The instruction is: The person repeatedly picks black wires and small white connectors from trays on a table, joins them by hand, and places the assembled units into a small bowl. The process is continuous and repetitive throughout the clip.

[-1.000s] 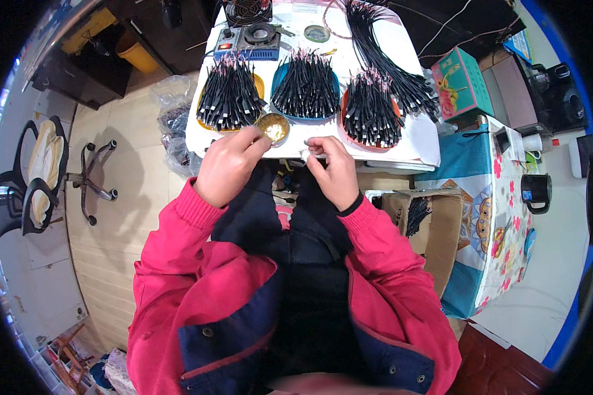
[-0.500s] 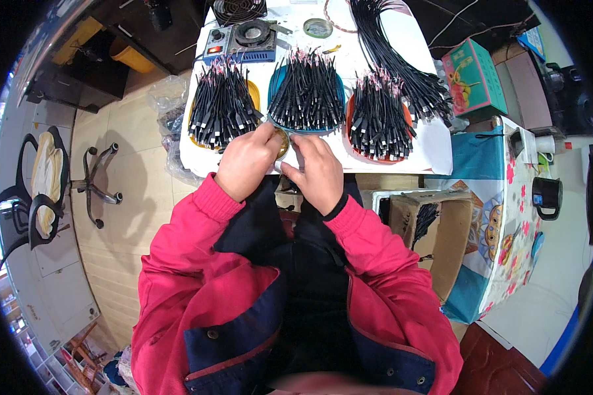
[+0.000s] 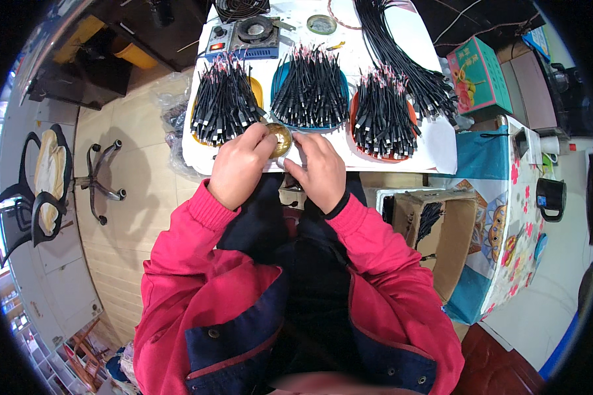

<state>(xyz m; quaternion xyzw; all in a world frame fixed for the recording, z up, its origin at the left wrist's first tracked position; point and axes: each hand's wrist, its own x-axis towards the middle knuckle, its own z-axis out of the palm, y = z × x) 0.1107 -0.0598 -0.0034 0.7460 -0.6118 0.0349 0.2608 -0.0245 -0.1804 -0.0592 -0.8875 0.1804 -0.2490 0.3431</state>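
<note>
My left hand [image 3: 242,161] is closed at the left edge of a shallow, round gold-coloured tin [image 3: 281,141], with its bent fingers over the rim. My right hand [image 3: 319,164] faces it from the right, thumb and forefinger apart beside the tin. A small whitish piece shows by the right thumb tip; its kind is too small to tell. Just beyond my hands are bunches of short black cables with plugs and bare pinkish wire ends, in a yellow tray [image 3: 256,91], a blue tray [image 3: 343,87] and an orange-red tray [image 3: 355,126].
A blue soldering device [image 3: 262,51] and a round dish [image 3: 321,25] stand at the back of the white table [image 3: 435,155]. Long black cables [image 3: 402,59] lie at right. An open cardboard box [image 3: 458,247] is below the table's right side, and a chair [image 3: 49,184] stands left.
My left hand has shifted slightly left and down, so more of the gold tin shows. The right hand keeps nearly the same place and pose. The whole view has shifted a little.
</note>
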